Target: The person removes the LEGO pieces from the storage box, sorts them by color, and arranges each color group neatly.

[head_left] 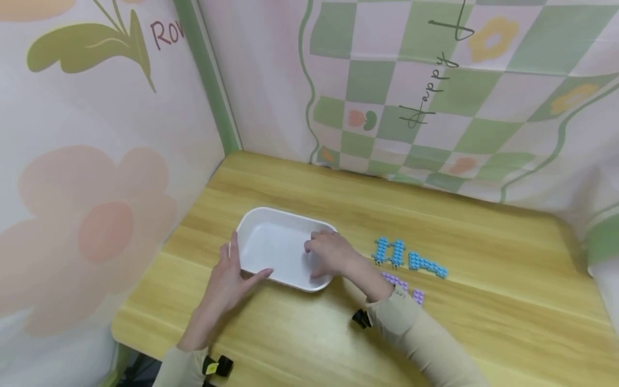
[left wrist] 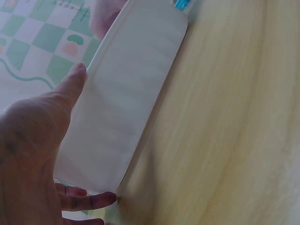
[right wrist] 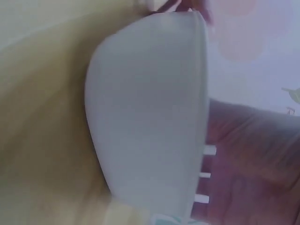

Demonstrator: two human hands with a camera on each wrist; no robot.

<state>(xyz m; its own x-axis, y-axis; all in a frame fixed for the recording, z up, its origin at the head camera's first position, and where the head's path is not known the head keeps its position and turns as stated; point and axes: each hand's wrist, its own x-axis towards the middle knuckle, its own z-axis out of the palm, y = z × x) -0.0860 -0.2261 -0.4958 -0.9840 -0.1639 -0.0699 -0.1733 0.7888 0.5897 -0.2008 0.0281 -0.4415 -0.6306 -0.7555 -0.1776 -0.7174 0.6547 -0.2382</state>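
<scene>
A white rectangular tray (head_left: 275,242) with rounded corners lies on the wooden table. My left hand (head_left: 227,285) grips its near left corner, thumb along the front rim and fingers at the left end; the left wrist view has the thumb (left wrist: 75,77) at the rim. Over the tray's right end, my right hand (head_left: 333,255) reaches in with bent fingers. In the right wrist view the tray wall (right wrist: 150,112) hides those fingertips. Several short white pegs (right wrist: 202,198) show above the rim in front of the palm; I cannot tell whether the hand holds their piece.
Right of the tray lie blue studded building-block pieces (head_left: 389,252), with a stepped blue piece (head_left: 427,264) beside them. Purple studded pieces (head_left: 418,296) lie nearer, partly behind the right forearm. Printed curtains (head_left: 377,80) hang at the table's back and left edges.
</scene>
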